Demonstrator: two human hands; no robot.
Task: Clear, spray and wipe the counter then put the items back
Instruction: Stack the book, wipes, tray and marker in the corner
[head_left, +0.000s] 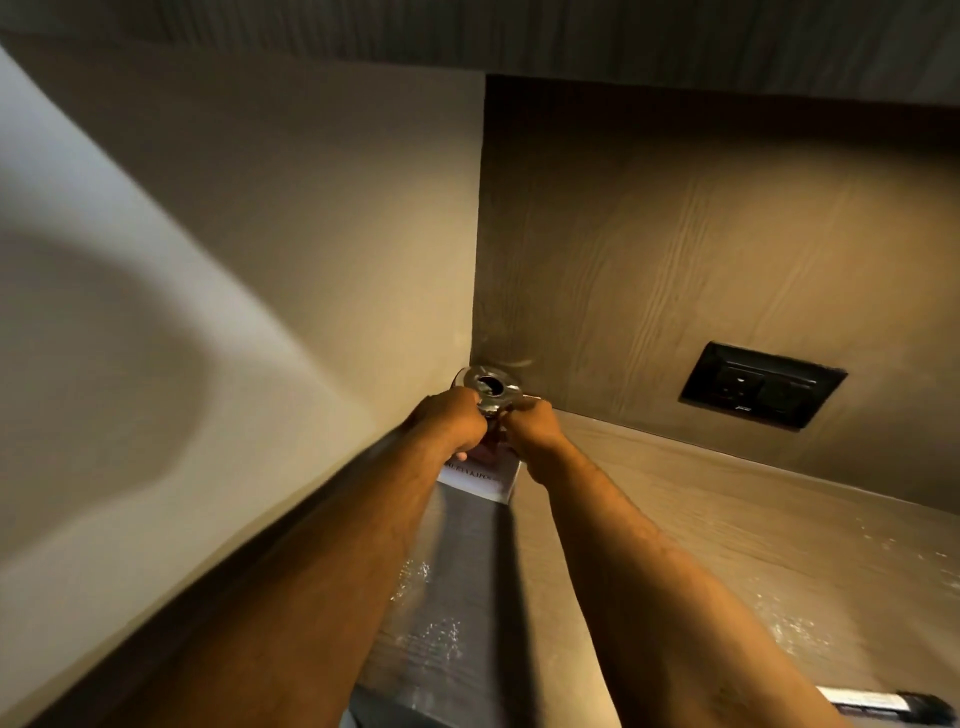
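Observation:
Both my arms reach into the far left corner of the wooden counter (701, 525). My left hand (451, 423) and my right hand (535, 428) grip the two sides of a small dark container with a shiny metal top (488, 387). It stands over a white card with print (480, 478) in the corner; I cannot tell whether it touches the card. Most of the container's body is hidden by my hands. Spray droplets glisten on the counter nearer to me.
A black wall socket (761, 384) sits on the wood-grain back panel to the right. A beige wall closes the left side. A dark overhead shelf runs along the top. A black and white tube-like item (883, 704) lies at the counter's lower right.

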